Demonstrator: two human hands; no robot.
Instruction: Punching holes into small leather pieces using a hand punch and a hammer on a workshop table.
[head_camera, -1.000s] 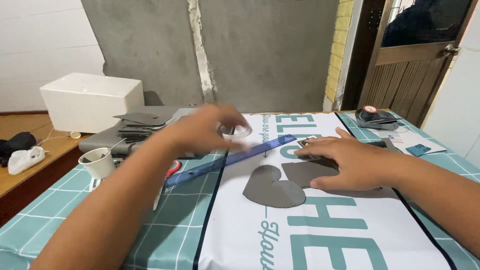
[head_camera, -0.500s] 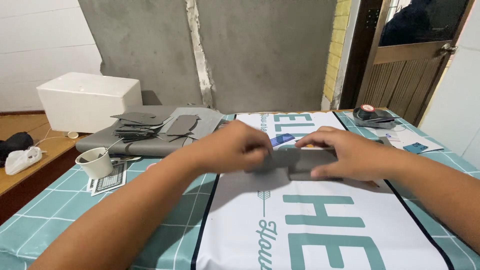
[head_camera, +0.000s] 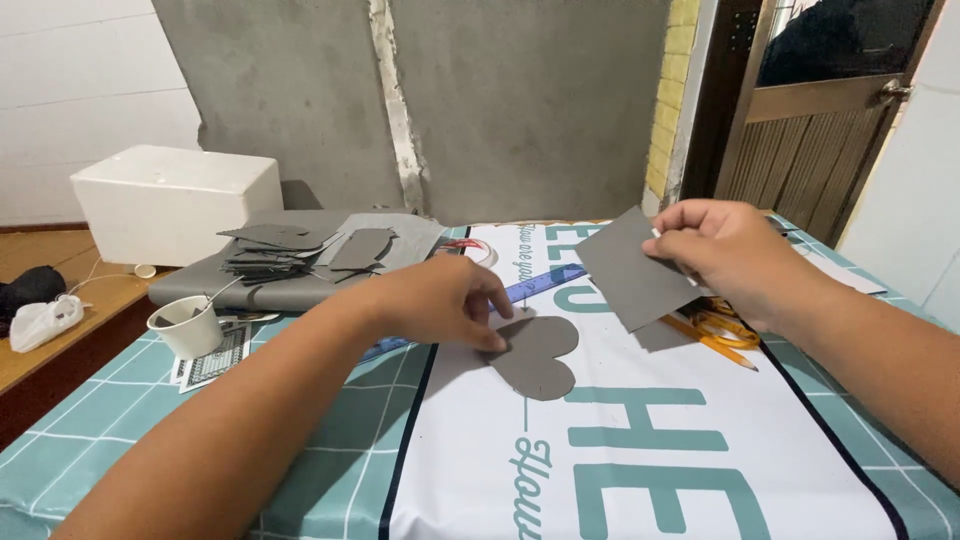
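Grey sheet (head_camera: 630, 270) partly hides orange scissors (head_camera: 725, 325).

A heart-shaped cutout (head_camera: 537, 353) is pinned under the left hand (head_camera: 440, 300); a sheet (head_camera: 632, 266) is held by the right hand (head_camera: 722, 250), above pencils (head_camera: 712, 338); a cup (head_camera: 188, 326) sits far left.

White teal-lettered banner (head_camera: 640, 470) covers the table (head_camera: 130, 430).
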